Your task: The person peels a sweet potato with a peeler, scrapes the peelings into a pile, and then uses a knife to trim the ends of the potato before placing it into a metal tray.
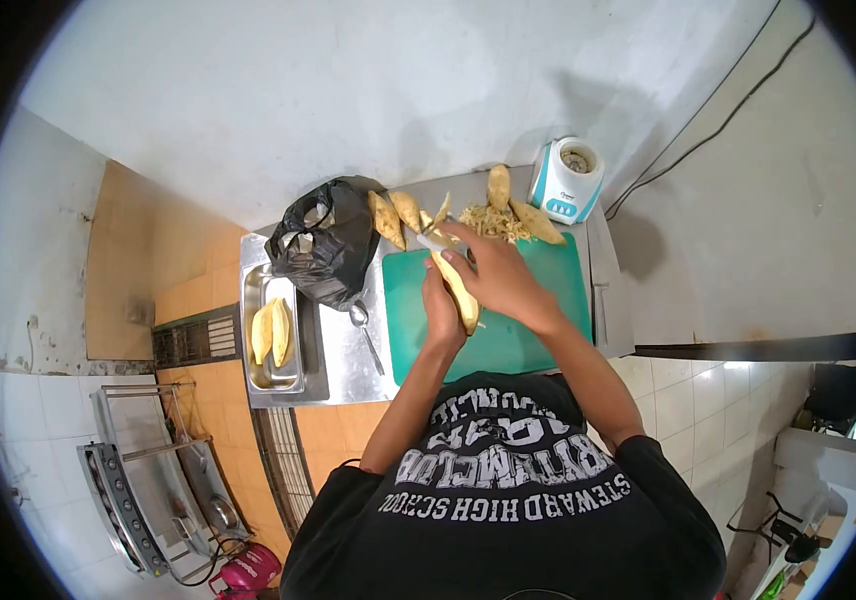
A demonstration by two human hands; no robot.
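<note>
My left hand [444, 315] is wrapped around the lower part of a pale yellow, peeled sweet potato [460, 290], held at a slant over a green cutting board [418, 340]. Closed round the handle of a knife [434, 239], my right hand [500, 275] is at the sweet potato's upper end. The handle is mostly hidden by the fingers, and the shiny blade points up and left. Beyond the hands lies a heap of peelings [496, 223]. Brownish, unpeeled sweet potatoes [386, 221] rest at the board's far edge, on both sides of the heap.
At left, a metal tray [298, 384] holds two peeled sweet potatoes [271, 332]. A black plastic bag [333, 250] stands beside it, with a spoon [361, 318] nearer me. A white and turquoise blender base [568, 182] stands at the back right, against the wall [348, 90].
</note>
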